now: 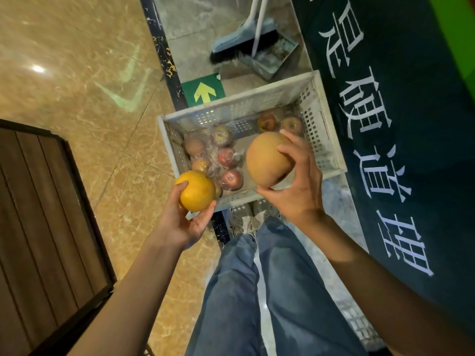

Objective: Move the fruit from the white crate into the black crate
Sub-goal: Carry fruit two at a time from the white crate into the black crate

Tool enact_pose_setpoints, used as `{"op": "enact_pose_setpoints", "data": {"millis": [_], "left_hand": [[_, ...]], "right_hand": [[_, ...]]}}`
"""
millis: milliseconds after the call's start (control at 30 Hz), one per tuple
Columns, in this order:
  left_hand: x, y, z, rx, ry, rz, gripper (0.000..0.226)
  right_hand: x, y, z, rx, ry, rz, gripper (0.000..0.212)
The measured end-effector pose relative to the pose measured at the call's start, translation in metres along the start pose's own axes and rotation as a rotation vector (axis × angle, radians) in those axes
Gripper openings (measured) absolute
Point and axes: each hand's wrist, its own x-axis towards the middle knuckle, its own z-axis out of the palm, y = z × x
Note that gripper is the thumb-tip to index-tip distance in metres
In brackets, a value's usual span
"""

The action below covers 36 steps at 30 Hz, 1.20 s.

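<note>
Here the left hand (185, 222) grips an orange (197, 190) and the right hand (299, 187) a tan fruit (267, 160), both above the white crate (331, 150); no black crate is surely visible.

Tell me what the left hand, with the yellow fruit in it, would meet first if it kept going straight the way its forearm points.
Probably the white crate: the left hand points up and right in the picture, and the near rim lies just beyond the yellow fruit. The hand may be higher than the rim; then it would pass over to the wrapped apples. One view leaves depth unclear.
</note>
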Motion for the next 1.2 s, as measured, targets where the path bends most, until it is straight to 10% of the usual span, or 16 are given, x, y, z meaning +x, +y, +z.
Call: {"op": "enact_pose_setpoints", "data": {"millis": [133, 333, 533, 1000, 1200], "left_hand": [[0.0, 0.001, -0.001, 0.016, -0.014, 0.009, 0.066], [0.002, 0.004, -0.006, 0.019, -0.022, 0.006, 0.066], [0.004, 0.006, -0.013, -0.013, -0.025, -0.004, 0.067], [0.012, 0.016, -0.013, -0.039, 0.001, -0.003, 0.067], [0.011, 0.016, -0.011, -0.042, 0.0, -0.003, 0.067]], "right_hand": [[0.001, 0.0, 0.002, 0.08, 0.002, 0.014, 0.072], [0.015, -0.021, 0.005, 1.04, -0.144, 1.067, 0.07], [0.018, -0.023, 0.007, 1.569, -0.218, 1.479, 0.084], [0.024, -0.02, 0.031, 2.24, -0.228, 1.534, 0.08], [0.021, -0.009, 0.031, 2.446, -0.607, 1.318, 0.08]]}}
